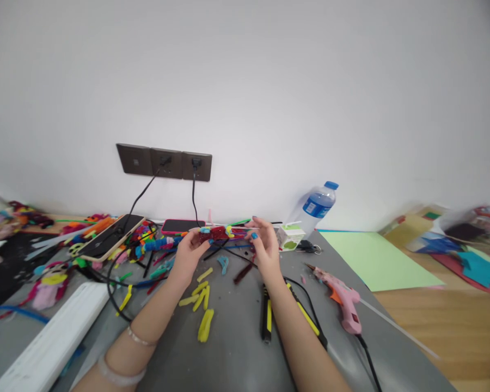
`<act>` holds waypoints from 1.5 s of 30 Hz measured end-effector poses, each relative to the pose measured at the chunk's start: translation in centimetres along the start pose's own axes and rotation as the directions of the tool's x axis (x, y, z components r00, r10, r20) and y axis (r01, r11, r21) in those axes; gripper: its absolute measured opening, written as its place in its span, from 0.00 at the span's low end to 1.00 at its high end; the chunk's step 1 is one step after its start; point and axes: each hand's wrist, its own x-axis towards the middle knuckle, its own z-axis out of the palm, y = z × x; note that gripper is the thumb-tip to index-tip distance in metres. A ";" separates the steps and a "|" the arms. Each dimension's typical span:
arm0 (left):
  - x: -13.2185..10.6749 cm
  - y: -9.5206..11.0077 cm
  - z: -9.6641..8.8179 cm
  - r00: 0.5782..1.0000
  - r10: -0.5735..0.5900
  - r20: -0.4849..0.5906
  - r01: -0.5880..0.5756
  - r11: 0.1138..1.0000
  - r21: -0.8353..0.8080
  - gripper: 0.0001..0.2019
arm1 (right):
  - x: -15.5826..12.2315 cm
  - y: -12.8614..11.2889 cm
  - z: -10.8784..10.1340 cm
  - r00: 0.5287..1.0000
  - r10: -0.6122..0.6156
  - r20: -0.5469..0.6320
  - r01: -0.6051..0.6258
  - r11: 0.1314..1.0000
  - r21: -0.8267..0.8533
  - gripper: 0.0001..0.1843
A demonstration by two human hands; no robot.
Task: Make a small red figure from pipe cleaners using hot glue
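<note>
Both hands are raised over a grey table and together hold a small dark red fuzzy pipe-cleaner piece with blue and yellow bits on it. My left hand pinches its left end. My right hand grips its right end, fingers curled, blue nail polish showing. Below the hands lie several yellow pipe-cleaner pieces, a blue curl and a dark red strip.
A pink glue gun lies to the right, black-and-yellow pliers beside my right forearm. A water bottle, green paper sheet, two charging phones, wall sockets, a white strip and colourful pipe-cleaner clutter surround them.
</note>
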 end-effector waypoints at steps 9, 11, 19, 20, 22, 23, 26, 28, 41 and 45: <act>-0.1 0.6 -0.6 0.965 0.123 0.233 -0.166 0.970 0.176 0.15 | 0.6 0.4 -0.5 0.955 0.115 -0.275 -0.100 0.993 0.067 0.12; 0.1 0.4 -0.7 0.971 0.083 0.224 -0.134 0.965 0.224 0.15 | 0.6 0.6 -0.6 0.940 0.154 -0.304 -0.130 0.987 0.099 0.12; -0.1 0.0 -0.6 0.962 -0.130 0.242 0.071 0.969 0.238 0.22 | 0.8 1.0 -1.0 0.892 0.251 -0.376 -0.186 0.962 0.201 0.12; -0.3 0.1 -0.5 0.953 -0.160 0.256 0.101 0.968 0.230 0.24 | 0.8 1.1 -1.0 0.888 0.259 -0.380 -0.188 0.959 0.214 0.13; -0.6 0.4 -0.2 0.930 -0.239 0.278 0.177 0.957 0.232 0.26 | 0.9 1.1 -1.0 0.882 0.273 -0.385 -0.195 0.954 0.229 0.13; -0.8 0.5 -0.2 0.916 -0.279 0.289 0.212 0.947 0.243 0.26 | 0.9 1.1 -1.1 0.880 0.279 -0.385 -0.200 0.952 0.231 0.13; -0.9 0.8 -0.1 0.881 -0.352 0.317 0.266 0.921 0.284 0.19 | 0.9 1.3 -1.1 0.873 0.292 -0.390 -0.211 0.948 0.238 0.13; -0.9 1.0 -0.2 0.869 -0.372 0.325 0.273 0.910 0.311 0.17 | 0.9 1.3 -1.1 0.870 0.295 -0.394 -0.214 0.947 0.237 0.12; -0.9 2.1 -1.5 0.730 -0.363 0.579 0.077 0.886 0.458 0.14 | 1.1 1.2 -1.2 0.877 0.313 -0.364 -0.225 0.938 0.263 0.09; -1.0 1.7 -1.4 0.733 -0.293 0.614 -0.078 0.861 0.503 0.11 | 1.3 1.0 -1.0 0.851 0.362 -0.380 -0.242 0.913 0.328 0.12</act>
